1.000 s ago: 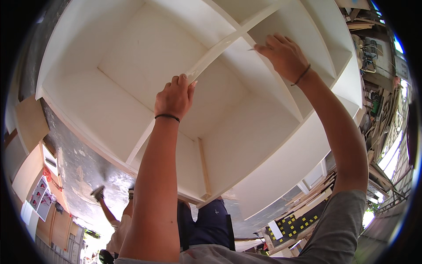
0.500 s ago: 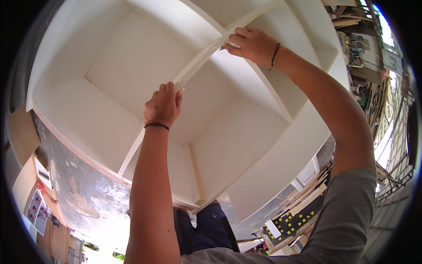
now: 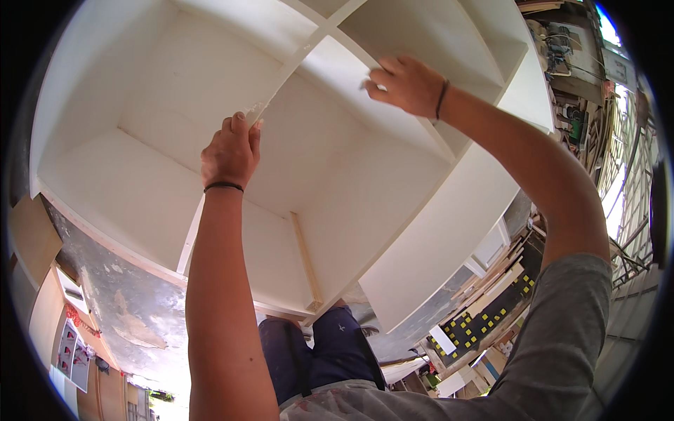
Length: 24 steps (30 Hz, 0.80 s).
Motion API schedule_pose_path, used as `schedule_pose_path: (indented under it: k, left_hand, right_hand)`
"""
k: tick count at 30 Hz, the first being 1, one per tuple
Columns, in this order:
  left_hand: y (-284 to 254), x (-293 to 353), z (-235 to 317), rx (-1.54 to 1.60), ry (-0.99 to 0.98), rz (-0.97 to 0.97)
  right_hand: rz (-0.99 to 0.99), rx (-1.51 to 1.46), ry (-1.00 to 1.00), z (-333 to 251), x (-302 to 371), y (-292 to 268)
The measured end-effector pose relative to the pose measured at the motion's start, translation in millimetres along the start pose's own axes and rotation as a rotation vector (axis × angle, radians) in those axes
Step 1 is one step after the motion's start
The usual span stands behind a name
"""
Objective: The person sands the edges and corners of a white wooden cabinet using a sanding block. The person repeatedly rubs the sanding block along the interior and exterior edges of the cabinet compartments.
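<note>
- The left hand (image 3: 230,151) is closed around the front edge of a long divider (image 3: 289,69), with the thumb on the right side of it; a dark band (image 3: 223,186) goes around this wrist.
- The right hand (image 3: 408,85) is in front of the crossing divider (image 3: 354,48), its fingers curled; a small blurred bit (image 3: 364,85) shows at the fingertips, but I cannot tell what it is, nor if the hand grips it or touches the wood.
- Just beyond the left fingers, some whitish rough material (image 3: 258,109) is on the edge of the long divider.
- Both dividers belong to a large white cabinet (image 3: 372,196), which lies before the person with its open compartments facing up; the two dividers meet near the top of the view.
- In the lower compartment there is a pale wooden strip (image 3: 306,259), along the inside corner.
- Farther out: dark trousers (image 3: 344,351) below, worn grey floor (image 3: 126,295) at left; at lower right, a dark board with yellow squares (image 3: 484,323).
</note>
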<state>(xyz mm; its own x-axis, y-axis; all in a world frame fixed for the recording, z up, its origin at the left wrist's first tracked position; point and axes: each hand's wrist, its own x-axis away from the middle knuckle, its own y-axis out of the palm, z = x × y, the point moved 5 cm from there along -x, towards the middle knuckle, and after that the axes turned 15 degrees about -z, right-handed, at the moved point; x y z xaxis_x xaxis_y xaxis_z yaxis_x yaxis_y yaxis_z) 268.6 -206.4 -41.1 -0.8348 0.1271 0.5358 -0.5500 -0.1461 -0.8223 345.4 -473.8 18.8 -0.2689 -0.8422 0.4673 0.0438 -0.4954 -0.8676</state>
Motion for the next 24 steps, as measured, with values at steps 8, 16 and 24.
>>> schedule_pose_path:
  k: [8, 16, 24]
  left_hand:
    - [-4.4, 2.0, 8.5, 0.022, -0.009, -0.037]
    - [7.9, -4.4, 3.4, -0.060, 0.015, 0.114]
    - [2.3, 9.7, 2.7, -0.094, -0.034, 0.043]
  right_hand:
    - [-0.314, -0.244, 0.108, -64.1, 115.5, 32.6]
    - [0.037, -0.088, 0.123, 9.8, 14.1, -7.4]
    - [-0.218, -0.065, 0.091, -86.3, 133.9, 52.8]
